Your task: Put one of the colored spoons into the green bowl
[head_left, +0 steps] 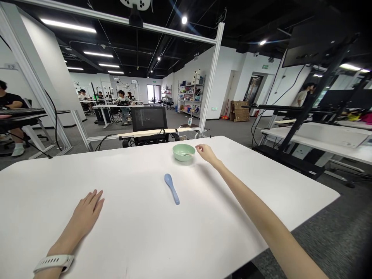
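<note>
A green bowl [183, 153] stands upright near the far edge of the white table [128, 228]. Inside it lies a small pale thing [189, 154], perhaps a spoon, too small to tell. At the bowl's right rim is my right hand [207, 152], its fingers bent and drawn together. Whether they touch the rim or pinch anything cannot be made out. Nearer to me, a blue spoon [172, 189] rests on the tabletop, its handle end towards me. My left hand [87, 212] lies palm down at the left, fingers stretched out, holding nothing.
A metal frame [213, 77] rises behind the table, with a black office chair [149, 119] beyond its far edge. To the right stand a black monitor stand [302, 112] and another desk [328, 135]. Several people sit at desks in the background.
</note>
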A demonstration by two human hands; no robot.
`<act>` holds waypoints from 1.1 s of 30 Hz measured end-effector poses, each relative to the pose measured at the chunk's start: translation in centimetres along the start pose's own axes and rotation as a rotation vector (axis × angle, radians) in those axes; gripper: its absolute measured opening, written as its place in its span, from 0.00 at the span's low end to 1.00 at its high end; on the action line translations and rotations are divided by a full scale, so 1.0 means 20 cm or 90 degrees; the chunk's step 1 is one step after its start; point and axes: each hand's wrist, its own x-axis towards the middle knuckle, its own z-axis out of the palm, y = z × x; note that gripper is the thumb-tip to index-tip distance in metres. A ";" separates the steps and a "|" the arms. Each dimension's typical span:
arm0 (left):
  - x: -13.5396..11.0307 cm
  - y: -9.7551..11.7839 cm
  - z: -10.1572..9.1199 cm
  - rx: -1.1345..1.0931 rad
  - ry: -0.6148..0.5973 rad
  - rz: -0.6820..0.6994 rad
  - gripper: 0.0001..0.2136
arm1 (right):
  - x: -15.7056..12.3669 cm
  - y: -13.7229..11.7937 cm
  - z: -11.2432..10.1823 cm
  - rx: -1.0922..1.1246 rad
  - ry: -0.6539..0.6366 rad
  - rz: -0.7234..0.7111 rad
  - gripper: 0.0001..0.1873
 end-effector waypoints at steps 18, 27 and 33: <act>-0.03 0.05 -0.05 -0.021 -0.008 0.000 0.35 | 0.22 -0.23 0.06 -0.119 -0.087 0.026 0.20; -0.03 0.05 -0.03 -0.026 0.000 0.006 0.37 | -0.30 0.36 -0.14 -0.171 -0.042 0.227 0.19; -0.03 0.03 0.00 -0.010 0.026 0.008 0.35 | -0.54 0.47 -0.14 -0.147 -0.043 0.324 0.06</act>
